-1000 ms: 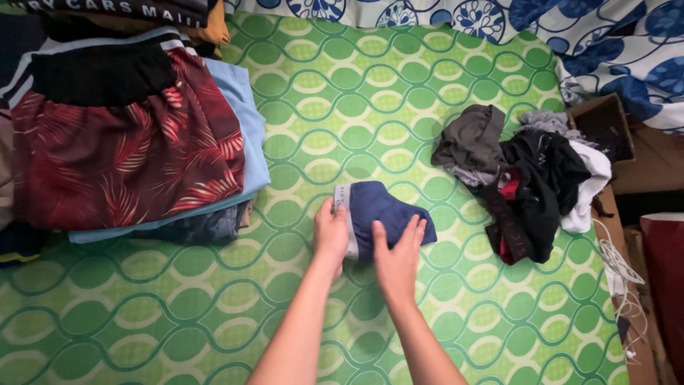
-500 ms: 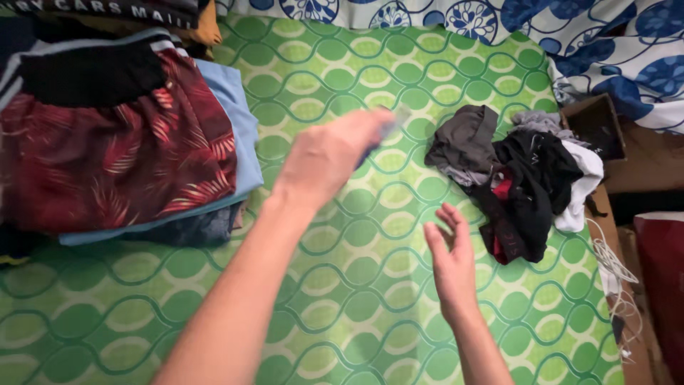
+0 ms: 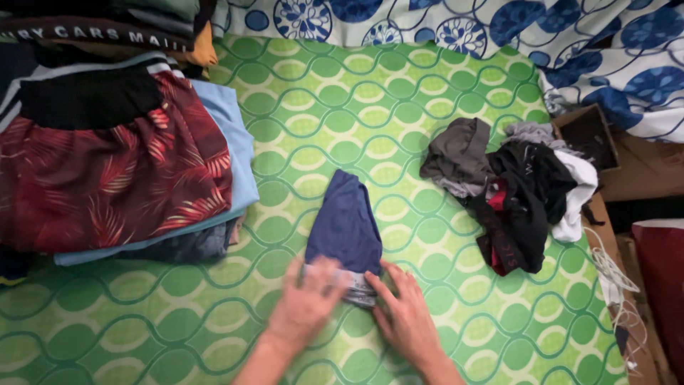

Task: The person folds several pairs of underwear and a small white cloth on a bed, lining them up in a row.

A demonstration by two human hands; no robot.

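The work surface was a green mat (image 3: 399, 93) printed with wavy lines and pale ovals; it filled most of the view and lay flat. Along its far edge ran a white sheet (image 3: 442, 21) with blue round flowers, bunched at the right. Past the mat's right edge: one open brown cardboard box (image 3: 591, 135), one dark red bag (image 3: 659, 285), one loose white cable (image 3: 616, 274).

One stack of folded clothes (image 3: 114, 157) sat at the left, its top layer dark red shorts with a leaf print and a black waistband, over a light blue piece. One loose pile of clothes (image 3: 513, 185) lay at the right, crumpled: grey, black, white, a bit of red. The count of items in it could not be told.

One pair of navy underwear (image 3: 345, 224) lay flat on the mat between stack and pile, touching neither, soft knit, tapering away from the person, its grey waistband at the near end.

Left hand (image 3: 306, 303), motion-blurred, lay on the waistband, fingers spread and flat; a pinch could not be told. Right hand (image 3: 407, 314) lay open beside it, fingertips touching the waistband's right corner, pressing, not gripping.
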